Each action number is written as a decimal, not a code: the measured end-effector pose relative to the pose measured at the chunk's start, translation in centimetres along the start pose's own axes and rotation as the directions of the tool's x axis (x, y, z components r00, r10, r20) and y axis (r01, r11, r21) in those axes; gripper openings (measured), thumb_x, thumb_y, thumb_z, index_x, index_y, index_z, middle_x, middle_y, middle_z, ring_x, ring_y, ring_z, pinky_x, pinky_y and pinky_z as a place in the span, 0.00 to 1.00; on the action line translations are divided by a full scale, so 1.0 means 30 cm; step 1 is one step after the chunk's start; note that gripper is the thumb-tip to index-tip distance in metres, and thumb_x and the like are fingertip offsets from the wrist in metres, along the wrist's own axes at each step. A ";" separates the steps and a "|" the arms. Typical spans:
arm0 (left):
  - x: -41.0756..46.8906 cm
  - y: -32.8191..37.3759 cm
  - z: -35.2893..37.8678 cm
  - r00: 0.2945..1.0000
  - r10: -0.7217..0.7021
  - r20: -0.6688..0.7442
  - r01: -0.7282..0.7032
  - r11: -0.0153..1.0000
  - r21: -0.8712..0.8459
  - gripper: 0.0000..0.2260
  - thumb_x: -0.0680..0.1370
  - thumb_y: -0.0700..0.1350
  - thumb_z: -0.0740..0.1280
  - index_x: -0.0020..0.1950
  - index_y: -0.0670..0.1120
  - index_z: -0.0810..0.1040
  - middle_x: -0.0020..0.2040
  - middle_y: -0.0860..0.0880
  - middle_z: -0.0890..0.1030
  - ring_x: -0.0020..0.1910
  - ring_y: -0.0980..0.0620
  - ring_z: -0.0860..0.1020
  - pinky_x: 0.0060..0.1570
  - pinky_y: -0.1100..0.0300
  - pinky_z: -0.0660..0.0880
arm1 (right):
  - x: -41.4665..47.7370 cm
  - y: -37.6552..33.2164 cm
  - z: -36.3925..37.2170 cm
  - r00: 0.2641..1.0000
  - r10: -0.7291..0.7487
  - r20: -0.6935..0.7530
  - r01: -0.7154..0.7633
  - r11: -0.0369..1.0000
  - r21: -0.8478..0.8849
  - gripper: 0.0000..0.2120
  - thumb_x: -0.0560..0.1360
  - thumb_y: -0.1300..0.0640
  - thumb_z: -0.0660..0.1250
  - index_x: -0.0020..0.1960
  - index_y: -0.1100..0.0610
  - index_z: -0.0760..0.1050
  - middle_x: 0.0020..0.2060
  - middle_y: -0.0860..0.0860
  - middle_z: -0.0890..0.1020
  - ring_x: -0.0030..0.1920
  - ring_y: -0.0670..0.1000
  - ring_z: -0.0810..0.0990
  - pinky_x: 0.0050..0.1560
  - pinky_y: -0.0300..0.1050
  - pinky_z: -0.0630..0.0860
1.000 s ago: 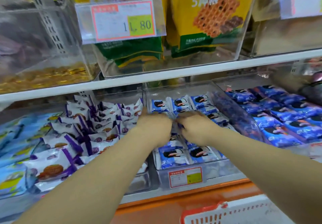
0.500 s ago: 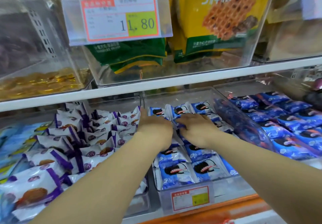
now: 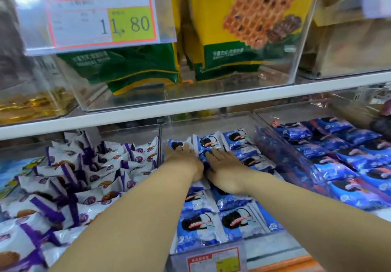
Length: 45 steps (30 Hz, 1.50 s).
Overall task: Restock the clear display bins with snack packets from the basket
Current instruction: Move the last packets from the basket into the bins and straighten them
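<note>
Blue snack packets (image 3: 211, 142) fill the middle clear bin (image 3: 211, 116) on the lower shelf, at the centre of the view. They sit in about three rows running from six o'clock to twelve o'clock and overlap like shingles. The rearmost packets stand nearly upright, their printed faces tilted back toward six o'clock. Each packet's long axis seems to follow its row, though blur makes this uncertain.

Both bare arms reach into the bin from six o'clock. The left hand (image 3: 184, 159) lies palm down, its fingers fairly straight, the tips touching an upright packet at its twelve o'clock. The right hand (image 3: 224, 166) lies just beside it at three o'clock, also flat and released, pressing on packets beneath it. Neither hand grasps anything. The left hand is nearer the rear left packet; the right is nearer the middle row.

Purple-and-white packets (image 3: 95, 166) fill the bin at nine o'clock. The basket is not in view.
</note>
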<state>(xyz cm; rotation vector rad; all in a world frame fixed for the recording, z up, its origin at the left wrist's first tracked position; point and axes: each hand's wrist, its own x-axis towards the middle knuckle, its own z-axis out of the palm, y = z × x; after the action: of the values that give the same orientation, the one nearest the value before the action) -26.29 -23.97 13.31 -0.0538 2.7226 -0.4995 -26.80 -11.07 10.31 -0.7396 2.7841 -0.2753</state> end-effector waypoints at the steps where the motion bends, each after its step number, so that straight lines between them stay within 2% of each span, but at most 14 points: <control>1: 0.004 -0.001 -0.001 1.000 -0.010 -0.014 0.010 1.000 -0.028 0.29 0.82 0.47 0.55 0.81 0.45 0.47 0.81 0.43 0.43 0.79 0.41 0.49 0.74 0.35 0.47 | -0.003 0.008 -0.014 1.000 -0.003 -0.021 0.004 1.000 0.018 0.31 0.83 0.47 0.49 0.80 0.57 0.42 0.79 0.55 0.42 0.79 0.53 0.41 0.77 0.52 0.39; 3: 0.007 0.011 -0.016 0.996 -0.022 -0.085 0.013 0.995 -0.103 0.31 0.81 0.45 0.58 0.80 0.43 0.49 0.81 0.43 0.46 0.79 0.40 0.51 0.75 0.37 0.49 | -0.001 0.045 -0.047 0.997 0.017 -0.080 -0.015 1.000 0.018 0.30 0.83 0.48 0.49 0.80 0.55 0.42 0.79 0.52 0.42 0.79 0.52 0.40 0.77 0.53 0.38; 8: 0.033 0.111 -0.023 0.971 0.067 -0.228 -0.132 0.950 -0.284 0.30 0.84 0.48 0.53 0.81 0.50 0.39 0.80 0.49 0.35 0.79 0.45 0.38 0.76 0.39 0.41 | 0.008 0.163 -0.070 0.992 0.061 -0.110 -0.079 0.983 -0.165 0.33 0.83 0.46 0.53 0.80 0.53 0.40 0.79 0.50 0.40 0.79 0.54 0.38 0.78 0.56 0.42; 12: 0.059 0.148 0.013 0.977 0.077 -0.201 -0.149 0.915 -0.374 0.26 0.85 0.56 0.44 0.81 0.51 0.39 0.79 0.52 0.34 0.78 0.48 0.34 0.76 0.41 0.37 | 0.021 0.190 -0.054 0.992 0.101 -0.073 -0.115 0.968 -0.224 0.32 0.83 0.42 0.47 0.80 0.55 0.40 0.79 0.51 0.39 0.79 0.55 0.38 0.78 0.55 0.44; 17: 0.068 0.142 0.040 0.979 0.063 -0.196 -0.141 0.900 -0.412 0.27 0.83 0.58 0.43 0.81 0.54 0.40 0.79 0.53 0.34 0.79 0.49 0.35 0.75 0.41 0.36 | 0.028 0.194 -0.054 0.994 0.113 -0.011 -0.111 0.954 -0.279 0.31 0.83 0.43 0.46 0.80 0.55 0.39 0.79 0.51 0.39 0.79 0.55 0.38 0.78 0.54 0.44; 20: 0.054 0.141 0.020 0.984 0.059 -0.170 -0.126 0.901 -0.416 0.27 0.84 0.59 0.44 0.80 0.54 0.39 0.79 0.53 0.34 0.79 0.48 0.36 0.75 0.39 0.36 | 0.004 0.180 -0.087 0.994 0.104 -0.013 -0.105 0.977 -0.188 0.32 0.83 0.44 0.48 0.80 0.55 0.40 0.79 0.51 0.40 0.79 0.54 0.40 0.78 0.54 0.44; 22: 0.024 0.144 -0.003 0.985 0.059 -0.162 -0.122 0.903 -0.412 0.27 0.84 0.58 0.44 0.81 0.54 0.40 0.79 0.53 0.34 0.79 0.48 0.37 0.75 0.38 0.36 | -0.053 0.171 -0.108 0.997 0.045 -0.055 -0.052 0.989 -0.139 0.32 0.83 0.48 0.52 0.80 0.58 0.43 0.80 0.54 0.44 0.79 0.56 0.44 0.78 0.56 0.47; 25: -0.074 0.163 -0.029 0.980 0.117 -0.158 -0.173 0.897 -0.406 0.26 0.84 0.57 0.46 0.81 0.55 0.43 0.80 0.51 0.36 0.79 0.47 0.38 0.74 0.36 0.38 | -0.193 0.161 -0.097 0.964 -0.194 -0.184 0.159 0.969 -0.188 0.22 0.80 0.61 0.58 0.73 0.67 0.65 0.72 0.65 0.67 0.72 0.67 0.63 0.70 0.65 0.64; 30: -0.254 0.212 0.032 0.958 0.285 -0.042 -0.282 0.895 -0.345 0.28 0.83 0.61 0.47 0.80 0.57 0.41 0.80 0.50 0.34 0.79 0.45 0.37 0.73 0.32 0.39 | -0.389 0.134 -0.054 0.987 -0.049 0.154 0.104 0.921 -0.375 0.21 0.82 0.58 0.56 0.74 0.62 0.61 0.72 0.58 0.64 0.72 0.56 0.62 0.69 0.49 0.61; 35: -0.281 0.207 0.043 0.959 0.280 0.037 -0.257 0.920 -0.295 0.29 0.83 0.63 0.49 0.80 0.59 0.39 0.79 0.51 0.32 0.79 0.45 0.36 0.73 0.33 0.39 | -0.373 0.125 -0.047 0.984 0.009 0.179 0.056 0.934 -0.354 0.19 0.80 0.61 0.59 0.71 0.62 0.66 0.68 0.60 0.70 0.68 0.58 0.68 0.66 0.52 0.69; 37: -0.298 0.210 0.037 0.966 0.260 0.012 -0.246 0.928 -0.280 0.29 0.82 0.62 0.50 0.80 0.59 0.42 0.80 0.50 0.34 0.79 0.45 0.37 0.73 0.32 0.40 | -0.379 0.136 -0.045 0.988 0.010 0.155 0.040 0.948 -0.316 0.19 0.79 0.62 0.61 0.70 0.60 0.67 0.65 0.59 0.71 0.65 0.60 0.72 0.62 0.54 0.72; 40: -0.334 0.232 0.026 0.960 0.201 -0.193 -0.247 0.935 -0.253 0.25 0.82 0.58 0.55 0.79 0.57 0.56 0.81 0.49 0.46 0.79 0.45 0.47 0.73 0.33 0.48 | -0.397 0.175 -0.083 0.995 -0.102 0.023 0.104 0.952 -0.287 0.19 0.78 0.62 0.63 0.69 0.55 0.70 0.61 0.56 0.73 0.61 0.58 0.74 0.57 0.54 0.76; 42: -0.360 0.259 -0.001 0.938 0.137 -0.318 -0.240 0.920 -0.311 0.21 0.82 0.56 0.57 0.75 0.56 0.64 0.78 0.50 0.57 0.76 0.46 0.57 0.72 0.38 0.54 | -0.424 0.205 -0.153 0.979 -0.169 -0.113 0.148 0.973 -0.175 0.21 0.78 0.62 0.62 0.69 0.52 0.72 0.63 0.54 0.75 0.62 0.56 0.74 0.58 0.55 0.76; 45: -0.390 0.346 -0.068 0.901 0.052 -0.430 -0.250 0.873 -0.418 0.18 0.81 0.52 0.59 0.72 0.53 0.69 0.70 0.51 0.69 0.69 0.47 0.68 0.70 0.46 0.61 | -0.480 0.279 -0.242 0.948 -0.196 -0.252 0.191 0.981 -0.045 0.19 0.79 0.61 0.60 0.68 0.51 0.74 0.63 0.50 0.77 0.64 0.53 0.73 0.62 0.54 0.73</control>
<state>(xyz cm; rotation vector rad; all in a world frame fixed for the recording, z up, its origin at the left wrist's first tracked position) -15.85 -12.36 15.56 0.1631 3.1597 0.2344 -20.61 4.23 17.90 -1.0551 2.9579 -0.4073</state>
